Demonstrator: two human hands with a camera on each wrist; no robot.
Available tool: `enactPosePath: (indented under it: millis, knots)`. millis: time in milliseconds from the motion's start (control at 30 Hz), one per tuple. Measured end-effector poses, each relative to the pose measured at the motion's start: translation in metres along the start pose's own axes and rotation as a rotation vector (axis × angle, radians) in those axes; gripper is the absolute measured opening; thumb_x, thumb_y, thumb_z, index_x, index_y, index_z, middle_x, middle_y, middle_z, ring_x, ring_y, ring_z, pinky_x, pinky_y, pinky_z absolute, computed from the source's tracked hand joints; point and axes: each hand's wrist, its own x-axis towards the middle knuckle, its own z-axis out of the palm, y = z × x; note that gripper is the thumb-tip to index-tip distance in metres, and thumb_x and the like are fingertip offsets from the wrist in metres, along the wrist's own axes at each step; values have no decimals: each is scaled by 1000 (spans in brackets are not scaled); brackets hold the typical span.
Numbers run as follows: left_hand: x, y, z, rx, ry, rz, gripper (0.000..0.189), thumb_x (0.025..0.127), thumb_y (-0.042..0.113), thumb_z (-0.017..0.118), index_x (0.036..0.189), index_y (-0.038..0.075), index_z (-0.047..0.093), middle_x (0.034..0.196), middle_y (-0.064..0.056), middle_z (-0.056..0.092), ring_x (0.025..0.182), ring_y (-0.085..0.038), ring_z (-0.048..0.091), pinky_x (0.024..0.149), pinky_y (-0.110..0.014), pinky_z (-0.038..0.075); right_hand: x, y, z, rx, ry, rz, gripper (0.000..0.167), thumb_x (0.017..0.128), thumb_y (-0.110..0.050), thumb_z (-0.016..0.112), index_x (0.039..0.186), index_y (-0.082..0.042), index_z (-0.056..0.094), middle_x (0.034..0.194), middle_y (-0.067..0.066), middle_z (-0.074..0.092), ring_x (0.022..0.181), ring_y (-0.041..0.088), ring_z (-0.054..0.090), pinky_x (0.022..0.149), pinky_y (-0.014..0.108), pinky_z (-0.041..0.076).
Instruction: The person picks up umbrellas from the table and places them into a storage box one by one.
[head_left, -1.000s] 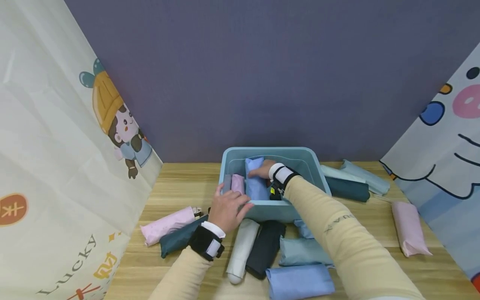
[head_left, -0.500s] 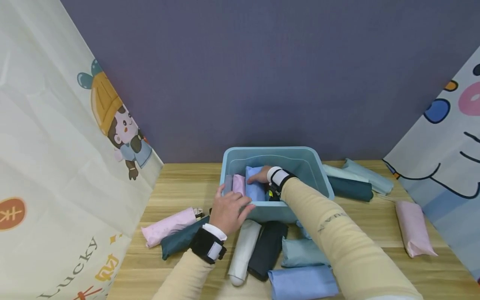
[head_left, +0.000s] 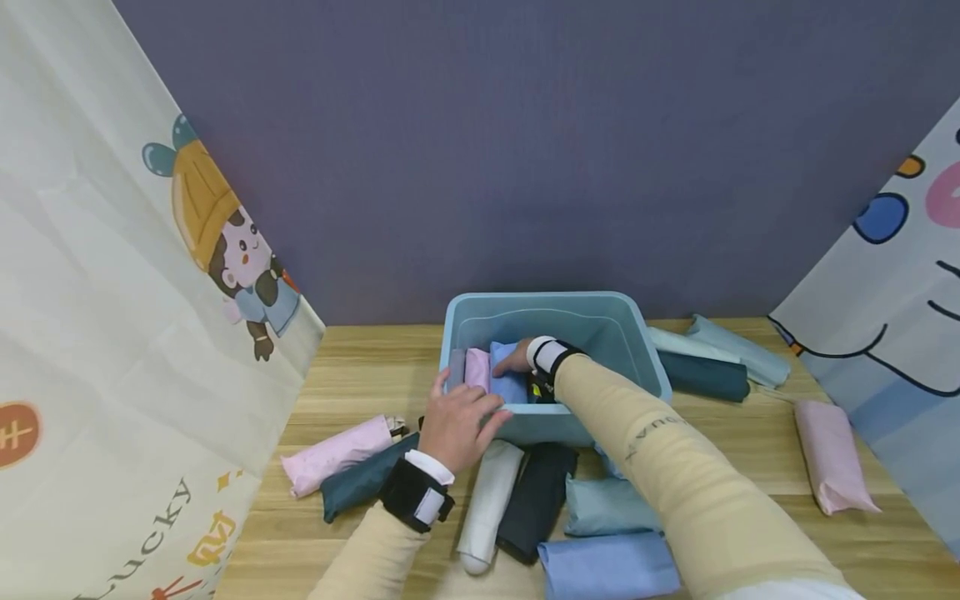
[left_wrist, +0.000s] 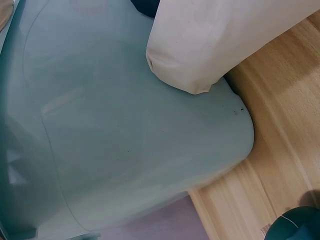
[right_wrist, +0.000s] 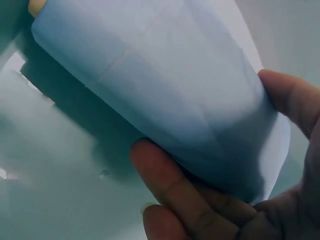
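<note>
My right hand (head_left: 517, 358) is inside the pale teal bin (head_left: 570, 307), holding a blue folded umbrella (right_wrist: 185, 95). In the right wrist view its thumb lies on one side of the blue sleeve and the fingers on the other. Left of it in the bin lie a pink folded umbrella (head_left: 477, 369) and a greyish one (head_left: 457, 368). A small black thing with a yellow mark (head_left: 542, 388) shows beneath the right wrist. My left hand (head_left: 457, 425) rests with spread, slightly bent fingers on the bin's front-left rim; the left wrist view misses these fingers.
Left on the table (head_left: 375, 354) are pink (head_left: 337, 452) and dark teal (head_left: 363, 479) umbrellas. In front lie white (head_left: 489, 504), black (head_left: 536, 500), grey-green (head_left: 611, 507) and blue (head_left: 607, 567) ones. More lie right of the bin, including a pink one (head_left: 832, 456).
My right hand has lowered the blue umbrella deeper into the bin beside the pink one. The left hand has stayed on the rim.
</note>
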Motion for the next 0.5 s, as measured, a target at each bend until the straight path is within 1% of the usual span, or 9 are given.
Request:
enactPosePath:
  millis: [133,200,367,500]
  knots:
    - [0,1,-1,-7,11,2,29,94,46,53,90,23,70,80,7,67,76,-14,62,101,-59,35,3,-1,3,-61,-27,12,81,79,-58,67,132,2,50,127,11,55,112,21,52,100,32,41]
    - [0,1,-2,-10,17,2,28,94,46,54,89,23,70,79,7,66,75,-14,62,100,-60,35,5,-1,4,-87,-34,5,81,79,-58,67,132,1,51,128,11,55,113,21,52,101,31,40]
    - [1,1,-2,-9,20,1,28,94,46,55,89,23,70,79,7,66,74,-14,61,101,-59,35,8,-2,6,-105,-40,-2,79,81,-57,66,132,1,51,131,11,54,117,20,51,103,30,38]
    - [1,0,-2,-7,20,-1,27,94,45,55,88,23,70,78,7,65,74,-14,61,101,-59,35,9,-1,6,-101,-63,12,77,82,-57,65,132,0,52,131,10,54,117,20,50,103,31,38]
